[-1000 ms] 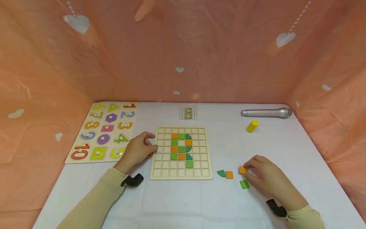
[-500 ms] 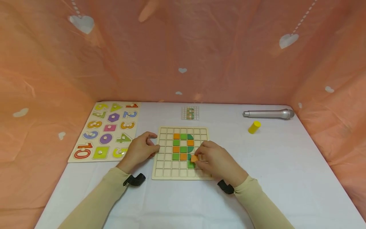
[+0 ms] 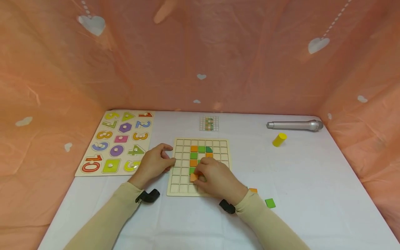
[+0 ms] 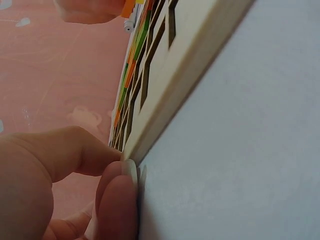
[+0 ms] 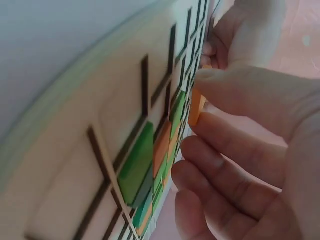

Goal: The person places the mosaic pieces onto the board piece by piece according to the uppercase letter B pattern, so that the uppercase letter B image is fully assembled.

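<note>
My right hand (image 3: 218, 177) pinches an orange square tile (image 3: 193, 177) between thumb and index finger, over the lower left part of the wooden grid board (image 3: 179, 189). In the right wrist view the orange tile (image 5: 196, 107) stands tilted at the fingertips, close over the grid. Orange and green tiles (image 3: 194, 156) lie set in the board's middle cells, some hidden under the hand. At the board's left edge my left hand (image 3: 153, 161) rests its thumb and index fingertips, set apart. The left wrist view has these fingertips (image 4: 117, 195) right at the board's edge.
Right of the board lie a green square tile (image 3: 270, 203) and an orange tile (image 3: 253, 190), partly covered by the sleeve. A small pattern card (image 3: 215, 119) is behind the board. A number puzzle (image 3: 103, 146) lies left; a yellow cylinder (image 3: 279, 139) and silver microphone (image 3: 293, 125) are back right.
My right hand has picked up an orange tile from the table at the right and carried it left over the board. The left hand stays at the board's edge; the head view shifts slightly.
</note>
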Demonstrator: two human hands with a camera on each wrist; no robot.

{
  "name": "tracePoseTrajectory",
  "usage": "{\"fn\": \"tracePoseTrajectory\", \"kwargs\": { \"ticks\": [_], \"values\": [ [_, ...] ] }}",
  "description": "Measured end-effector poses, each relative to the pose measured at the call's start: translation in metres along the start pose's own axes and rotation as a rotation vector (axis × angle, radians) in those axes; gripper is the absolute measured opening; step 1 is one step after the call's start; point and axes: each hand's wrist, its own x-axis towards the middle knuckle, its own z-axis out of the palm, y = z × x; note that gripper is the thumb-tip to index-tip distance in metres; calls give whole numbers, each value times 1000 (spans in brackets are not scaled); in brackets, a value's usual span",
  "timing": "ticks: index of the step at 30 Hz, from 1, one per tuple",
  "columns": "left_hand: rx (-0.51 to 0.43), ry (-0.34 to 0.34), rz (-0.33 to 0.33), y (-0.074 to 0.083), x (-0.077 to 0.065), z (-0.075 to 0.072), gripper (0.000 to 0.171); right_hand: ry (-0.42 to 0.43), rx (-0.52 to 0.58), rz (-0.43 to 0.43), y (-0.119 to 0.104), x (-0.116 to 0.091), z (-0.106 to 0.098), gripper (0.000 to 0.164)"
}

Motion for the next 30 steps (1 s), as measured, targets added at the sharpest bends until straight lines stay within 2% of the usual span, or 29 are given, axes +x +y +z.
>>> {"fn": "tracePoseTrajectory", "kwargs": {
  "ticks": [11,19,30],
  "values": [
    [-5,-15,-23,1,-2,-1,46,-22,-46,-35,-5,2,6,10],
    [-10,-9,-29,2,-2,-2,46,-23,-42,-26,-6,3,6,14],
    [-14,-17,-17,4,-2,-2,47,-3,-43,-33,-3,1,7,7]
  ]
}}
